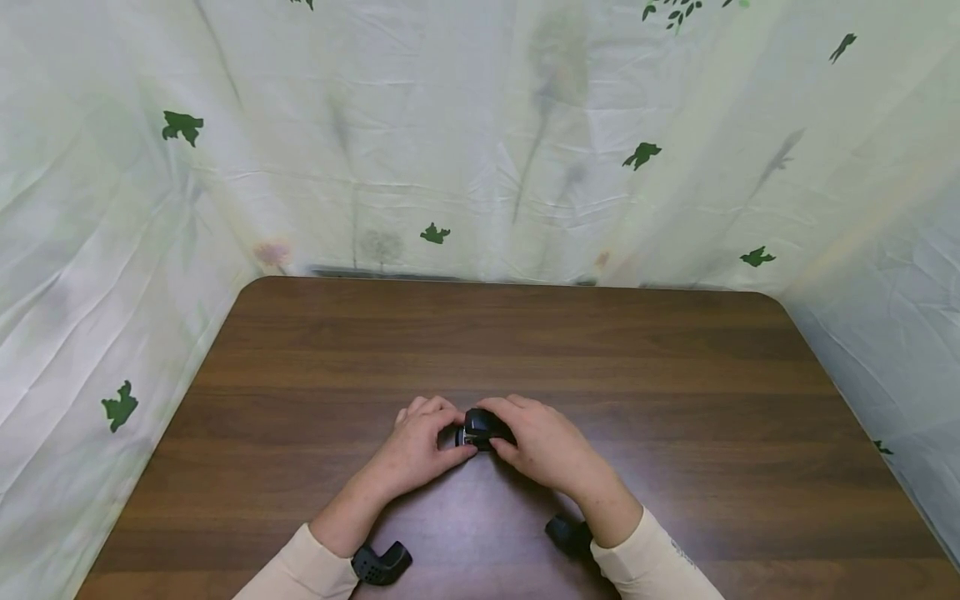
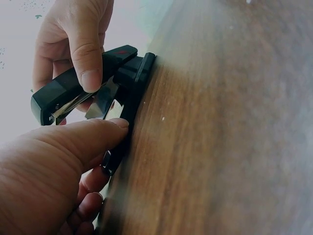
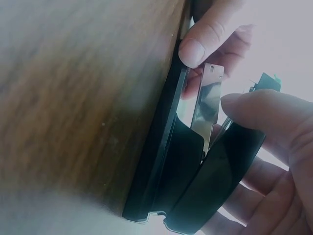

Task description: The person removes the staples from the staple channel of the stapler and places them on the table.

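Note:
A black stapler (image 1: 486,425) stands on the table with its top arm swung up from the base, as the right wrist view shows. Between arm and base, the metal magazine (image 3: 207,98) sticks out. My left hand (image 1: 420,446) pinches the front of the base, its thumb (image 2: 105,132) on top and fingers at the far side. My right hand (image 1: 551,442) grips the raised top arm (image 2: 63,90), thumb on one side and fingers curled round the other.
The brown wooden table (image 1: 337,350) has rounded far corners. Pale cloth (image 1: 465,125) with green leaf shapes hangs behind it and at both sides. Black wrist-worn pieces (image 1: 382,564) show at both sleeves, low over the table.

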A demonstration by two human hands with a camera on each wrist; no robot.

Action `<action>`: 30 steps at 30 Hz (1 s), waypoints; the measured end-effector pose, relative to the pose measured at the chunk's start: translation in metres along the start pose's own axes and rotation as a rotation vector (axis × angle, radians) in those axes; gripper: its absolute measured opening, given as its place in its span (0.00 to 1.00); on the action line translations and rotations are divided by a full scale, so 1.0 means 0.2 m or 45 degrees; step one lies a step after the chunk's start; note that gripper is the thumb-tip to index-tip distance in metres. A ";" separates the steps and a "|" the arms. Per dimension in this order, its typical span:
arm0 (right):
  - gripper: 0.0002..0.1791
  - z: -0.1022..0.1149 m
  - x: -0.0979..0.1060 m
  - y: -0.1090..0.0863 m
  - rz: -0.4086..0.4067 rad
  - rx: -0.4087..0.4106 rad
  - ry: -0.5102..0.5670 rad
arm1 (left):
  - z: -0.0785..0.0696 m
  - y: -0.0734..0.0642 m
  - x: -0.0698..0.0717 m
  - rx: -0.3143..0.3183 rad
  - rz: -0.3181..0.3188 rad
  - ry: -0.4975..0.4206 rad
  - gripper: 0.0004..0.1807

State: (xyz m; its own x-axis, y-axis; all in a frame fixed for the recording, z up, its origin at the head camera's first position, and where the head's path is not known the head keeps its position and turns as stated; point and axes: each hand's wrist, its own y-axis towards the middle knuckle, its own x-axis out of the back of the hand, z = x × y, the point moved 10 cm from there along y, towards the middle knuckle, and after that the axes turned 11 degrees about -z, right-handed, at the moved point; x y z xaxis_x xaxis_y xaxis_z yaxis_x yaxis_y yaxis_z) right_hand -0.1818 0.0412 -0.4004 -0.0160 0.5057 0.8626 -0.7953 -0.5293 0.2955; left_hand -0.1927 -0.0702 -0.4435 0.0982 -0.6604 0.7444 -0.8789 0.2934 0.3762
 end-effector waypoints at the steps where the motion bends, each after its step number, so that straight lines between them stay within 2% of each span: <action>1: 0.25 0.00 0.00 0.00 0.001 -0.001 0.001 | 0.00 0.00 0.00 0.001 -0.001 0.001 0.16; 30: 0.25 -0.02 0.00 0.01 -0.011 -0.006 -0.008 | 0.00 0.00 0.00 0.004 -0.023 -0.009 0.17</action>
State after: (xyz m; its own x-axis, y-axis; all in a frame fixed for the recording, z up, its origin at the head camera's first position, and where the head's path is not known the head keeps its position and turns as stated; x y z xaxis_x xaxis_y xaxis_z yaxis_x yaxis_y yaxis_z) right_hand -0.1847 0.0426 -0.4018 -0.0053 0.5061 0.8625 -0.7983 -0.5215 0.3011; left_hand -0.1928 -0.0709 -0.4428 0.1103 -0.6705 0.7336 -0.8784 0.2796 0.3876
